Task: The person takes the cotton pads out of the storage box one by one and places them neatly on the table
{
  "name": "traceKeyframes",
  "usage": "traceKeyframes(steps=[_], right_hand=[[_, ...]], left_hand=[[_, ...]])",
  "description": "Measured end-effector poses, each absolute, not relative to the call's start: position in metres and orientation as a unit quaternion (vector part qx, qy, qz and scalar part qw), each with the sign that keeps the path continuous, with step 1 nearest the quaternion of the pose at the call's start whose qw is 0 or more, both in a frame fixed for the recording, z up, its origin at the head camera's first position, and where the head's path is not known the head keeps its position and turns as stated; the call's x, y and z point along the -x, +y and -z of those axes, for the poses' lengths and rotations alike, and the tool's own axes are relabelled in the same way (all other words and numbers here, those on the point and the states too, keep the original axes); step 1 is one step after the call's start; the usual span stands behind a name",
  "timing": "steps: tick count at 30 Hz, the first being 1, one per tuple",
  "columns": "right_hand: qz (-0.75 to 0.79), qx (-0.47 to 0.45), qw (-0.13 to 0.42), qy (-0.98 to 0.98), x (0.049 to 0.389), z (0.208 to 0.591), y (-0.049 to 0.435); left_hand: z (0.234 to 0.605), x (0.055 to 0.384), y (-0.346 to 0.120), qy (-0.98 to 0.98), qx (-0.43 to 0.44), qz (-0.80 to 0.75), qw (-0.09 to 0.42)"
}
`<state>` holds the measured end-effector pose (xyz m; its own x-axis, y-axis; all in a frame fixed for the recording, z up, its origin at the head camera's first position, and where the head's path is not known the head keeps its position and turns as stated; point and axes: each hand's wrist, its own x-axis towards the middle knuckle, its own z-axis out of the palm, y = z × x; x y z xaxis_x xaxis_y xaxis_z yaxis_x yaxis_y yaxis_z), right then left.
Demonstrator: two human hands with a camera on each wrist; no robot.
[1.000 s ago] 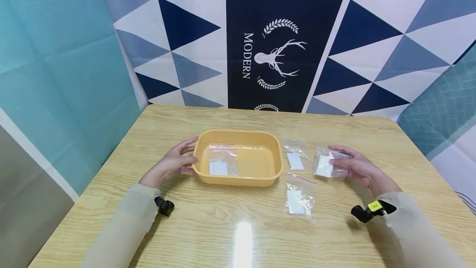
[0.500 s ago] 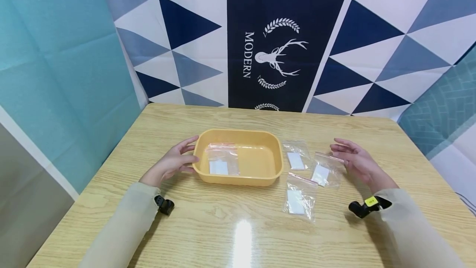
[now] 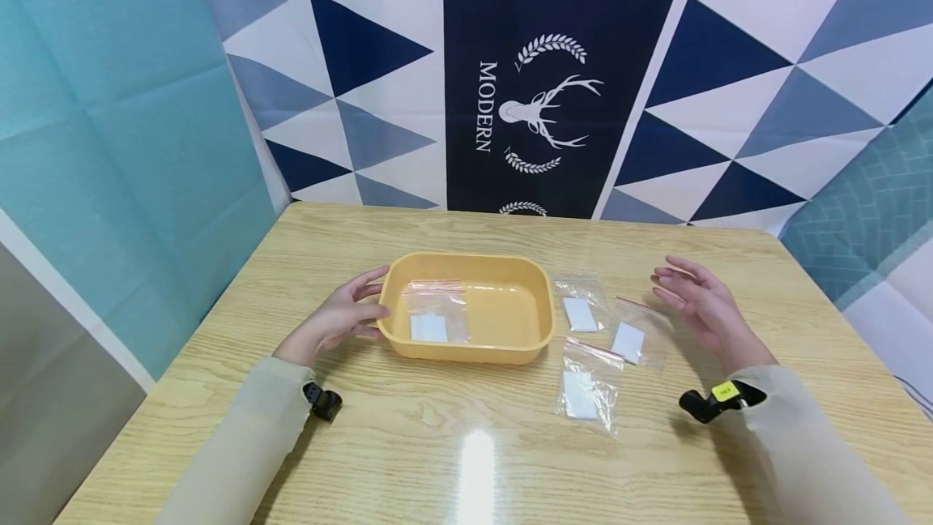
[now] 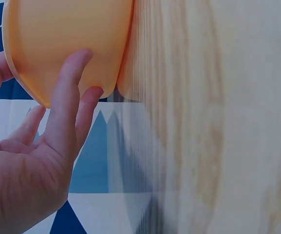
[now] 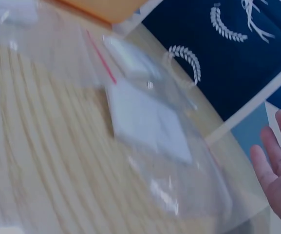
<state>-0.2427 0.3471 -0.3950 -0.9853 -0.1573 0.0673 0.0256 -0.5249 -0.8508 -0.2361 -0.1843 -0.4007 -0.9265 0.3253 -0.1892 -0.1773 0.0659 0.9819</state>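
In the head view, my left hand [image 3: 337,316] rests against the left end of a yellow plastic tub [image 3: 466,353], fingers spread and lightly bent. The left wrist view shows fingertips [image 4: 84,54] on the tub's outer wall [image 4: 47,29]. Inside the tub lie zip-lock bags [image 3: 450,310] with white contents, overlapping. My right hand [image 3: 703,310] holds nothing, its fingers loosely spread, to the right of a clear zip-lock bag [image 3: 628,343] with a flat white piece in it. Two similar bags lie near it, one behind [image 3: 580,314] and one in front [image 3: 580,395].
The wooden table [image 3: 408,444] runs back to a patterned cloth backdrop [image 3: 386,87]. A teal cloth [image 3: 131,120] hangs along the left side. Black cameras sit on the left wrist [image 3: 323,402] and the right wrist [image 3: 717,402].
The right hand has let go of the zip-lock bag and drawn back slightly right and up. That bag now lies flat beside the others. The left hand and the tub have stayed put.
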Motion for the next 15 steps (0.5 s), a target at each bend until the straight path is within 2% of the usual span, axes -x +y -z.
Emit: traceKeyframes(steps=[15], right_hand=[[0.869,0.045,0.075,0.487,0.249,0.371,0.322]], left_hand=[[0.400,0.236,-0.184,0.710,-0.047,-0.679,0.183]])
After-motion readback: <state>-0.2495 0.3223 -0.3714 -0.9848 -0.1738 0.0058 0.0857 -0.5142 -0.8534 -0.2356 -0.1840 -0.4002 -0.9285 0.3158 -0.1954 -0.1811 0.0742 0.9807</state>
